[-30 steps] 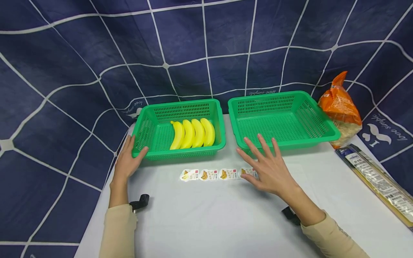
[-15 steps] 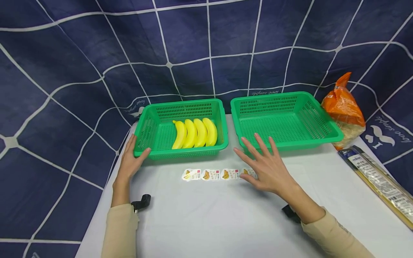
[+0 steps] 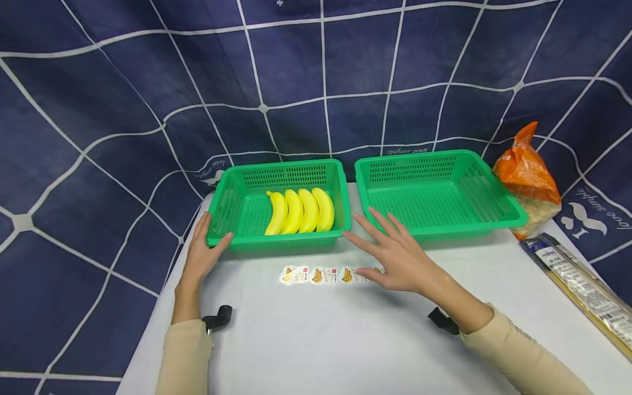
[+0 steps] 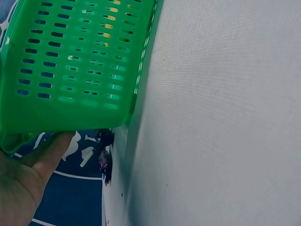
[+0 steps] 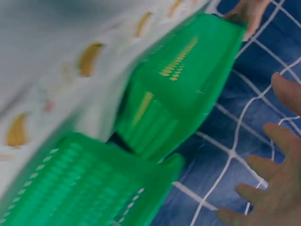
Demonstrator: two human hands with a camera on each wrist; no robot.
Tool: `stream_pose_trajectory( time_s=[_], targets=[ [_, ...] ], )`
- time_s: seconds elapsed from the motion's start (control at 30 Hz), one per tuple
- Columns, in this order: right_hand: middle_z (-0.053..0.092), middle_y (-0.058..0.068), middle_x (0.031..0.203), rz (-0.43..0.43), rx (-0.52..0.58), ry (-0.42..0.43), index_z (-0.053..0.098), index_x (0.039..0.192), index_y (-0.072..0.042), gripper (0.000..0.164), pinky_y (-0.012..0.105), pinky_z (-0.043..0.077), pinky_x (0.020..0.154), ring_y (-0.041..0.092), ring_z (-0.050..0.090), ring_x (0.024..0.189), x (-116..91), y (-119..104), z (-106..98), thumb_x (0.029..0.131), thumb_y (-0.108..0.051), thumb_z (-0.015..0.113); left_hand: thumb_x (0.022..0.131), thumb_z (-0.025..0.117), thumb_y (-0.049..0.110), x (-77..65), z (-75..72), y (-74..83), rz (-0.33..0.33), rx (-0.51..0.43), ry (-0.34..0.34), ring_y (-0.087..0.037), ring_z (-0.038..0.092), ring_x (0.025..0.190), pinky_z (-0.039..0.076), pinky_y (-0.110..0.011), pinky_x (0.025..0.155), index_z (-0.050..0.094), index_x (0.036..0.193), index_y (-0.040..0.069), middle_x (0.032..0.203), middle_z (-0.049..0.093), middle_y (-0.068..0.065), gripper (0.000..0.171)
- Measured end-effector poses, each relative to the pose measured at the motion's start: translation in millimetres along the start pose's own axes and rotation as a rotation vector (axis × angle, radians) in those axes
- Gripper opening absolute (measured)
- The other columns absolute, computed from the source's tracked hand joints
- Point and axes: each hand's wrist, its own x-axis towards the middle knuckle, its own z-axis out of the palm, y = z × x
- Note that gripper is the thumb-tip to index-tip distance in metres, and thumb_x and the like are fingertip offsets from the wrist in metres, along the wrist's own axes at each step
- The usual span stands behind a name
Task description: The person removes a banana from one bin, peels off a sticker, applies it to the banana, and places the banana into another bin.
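Several yellow bananas point(image 3: 301, 211) lie side by side in the right part of the left green basket point(image 3: 276, 241). My left hand point(image 3: 201, 253) rests at that basket's left front corner, fingers along the outer side and thumb at the front rim. In the left wrist view the thumb meets the end of the basket point(image 4: 70, 108). My right hand point(image 3: 395, 255) hovers with fingers spread and holds nothing, between the two baskets and over a row of banana stickers point(image 3: 323, 275). The right green basket point(image 3: 419, 203) has nothing in it.
An orange-topped clear bag point(image 3: 528, 175) stands right of the right basket. Long flat packaging point(image 3: 577, 285) lies along the table's right edge. A dark blue curtain point(image 3: 355, 60) with white lines hangs behind and to the left of the white table point(image 3: 316, 340).
My right hand has moved left, from in front of the right basket toward the left basket, fingers still spread. My left hand has stayed at the left basket's corner. The head view has shifted slightly.
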Motion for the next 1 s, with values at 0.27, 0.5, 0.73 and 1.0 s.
stream_pose_trajectory(
  time_s=[0.27, 0.5, 0.73, 1.0],
  targets=[
    [0.042, 0.001, 0.153, 0.022, 0.523, -0.193, 0.04, 0.149, -0.026, 0.075, 0.057, 0.04, 0.108, 0.028, 0.038, 0.141, 65.9, -1.7, -27.5, 0.084, -0.033, 0.076, 0.091, 0.062, 0.045, -1.3, 3.4, -2.4, -0.008, -0.018, 0.002, -0.037, 0.008, 0.152, 0.014, -0.066, 0.116, 0.011, 0.158, 0.013, 0.166, 0.006, -0.003, 0.09],
    [0.052, 0.007, 0.142, 0.06, 0.701, -0.456, 0.035, 0.151, -0.015, 0.083, 0.039, 0.051, 0.097, 0.026, 0.054, 0.122, 153.4, 8.2, -23.3, 0.081, -0.03, 0.077, 0.09, 0.064, 0.043, 0.1, 5.4, -1.5, -0.005, -0.038, 0.018, -0.035, 0.008, 0.152, 0.014, -0.064, 0.118, 0.012, 0.158, 0.015, 0.166, 0.007, -0.002, 0.09],
    [0.047, 0.01, 0.148, 0.126, 0.684, -0.624, 0.028, 0.153, -0.009, 0.089, 0.037, 0.045, 0.106, 0.024, 0.05, 0.131, 225.4, 11.4, 7.5, 0.083, -0.032, 0.076, 0.089, 0.066, 0.042, -0.9, 6.1, -3.0, -0.002, -0.047, 0.036, -0.034, 0.01, 0.152, 0.015, -0.063, 0.118, 0.015, 0.158, 0.017, 0.166, 0.01, -0.003, 0.089],
    [0.039, 0.014, 0.153, 0.317, 0.826, -0.712, 0.025, 0.154, -0.007, 0.087, 0.039, 0.046, 0.108, 0.028, 0.047, 0.135, 270.4, 17.7, 41.8, 0.086, -0.026, 0.075, 0.089, 0.067, 0.041, -4.4, 7.3, -5.8, 0.005, -0.062, 0.053, -0.035, 0.01, 0.152, 0.016, -0.064, 0.117, 0.015, 0.158, 0.016, 0.166, 0.011, -0.003, 0.089]
  ],
)
